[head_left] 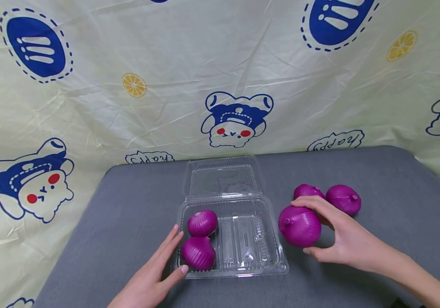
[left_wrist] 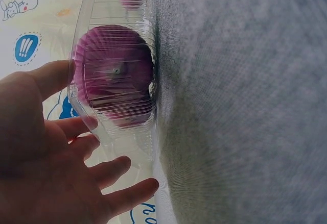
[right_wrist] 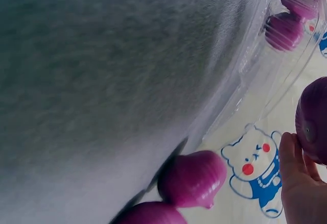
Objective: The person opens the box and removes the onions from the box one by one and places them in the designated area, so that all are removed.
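A purple onion (head_left: pixel 299 226) is held by the right hand (head_left: pixel 352 241), thumb below and fingers over its top, just right of a clear plastic box (head_left: pixel 243 272). In the right wrist view the same onion (right_wrist: pixel 314 122) is up off the table, with fingers (right_wrist: pixel 291 160) against it. Two onions (head_left: pixel 202 223) (head_left: pixel 198 253) sit one behind the other along the box's left side. The left hand (head_left: pixel 150 269) rests at the box's left rim, fingers spread; the left wrist view shows its thumb (left_wrist: pixel 53 78) touching the rim, an onion (left_wrist: pixel 115 71) behind the clear wall.
Two more onions (head_left: pixel 307 191) (head_left: pixel 343 199) lie on the grey table (head_left: pixel 139 205), behind the right hand. The box's lid (head_left: pixel 223 177) is folded back toward the rear edge. A printed curtain (head_left: pixel 173 107) hangs behind the table.
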`<act>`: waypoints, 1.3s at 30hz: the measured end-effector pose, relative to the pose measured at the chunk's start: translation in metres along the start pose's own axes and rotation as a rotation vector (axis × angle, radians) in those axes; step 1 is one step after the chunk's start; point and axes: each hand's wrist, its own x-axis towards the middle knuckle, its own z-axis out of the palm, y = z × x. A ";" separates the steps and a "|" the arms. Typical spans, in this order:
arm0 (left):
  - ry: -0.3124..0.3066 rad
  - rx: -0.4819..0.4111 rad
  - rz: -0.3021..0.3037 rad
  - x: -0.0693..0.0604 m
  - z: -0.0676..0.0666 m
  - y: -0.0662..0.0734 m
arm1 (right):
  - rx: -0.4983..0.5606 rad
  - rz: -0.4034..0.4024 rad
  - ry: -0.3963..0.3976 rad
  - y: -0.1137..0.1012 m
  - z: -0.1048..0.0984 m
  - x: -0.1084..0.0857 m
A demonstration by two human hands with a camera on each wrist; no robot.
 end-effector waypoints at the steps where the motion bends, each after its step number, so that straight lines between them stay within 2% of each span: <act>1: 0.002 0.002 0.002 0.000 0.000 0.000 | 0.006 0.010 0.004 0.001 -0.002 -0.002; 10: 0.007 0.000 0.018 0.000 0.000 0.000 | -0.116 0.104 0.065 0.011 -0.019 -0.018; 19: 0.015 0.012 0.038 -0.001 0.000 -0.001 | -0.106 0.158 0.128 0.019 -0.033 -0.034; 24: 0.023 0.012 0.051 -0.001 0.001 -0.002 | -0.093 0.215 0.127 0.024 -0.039 -0.044; 33: 0.020 0.015 0.024 -0.001 0.001 -0.002 | -0.116 0.222 0.167 0.039 -0.049 -0.063; 39: 0.030 0.013 0.038 -0.001 0.001 -0.002 | -0.140 0.256 0.193 0.050 -0.056 -0.071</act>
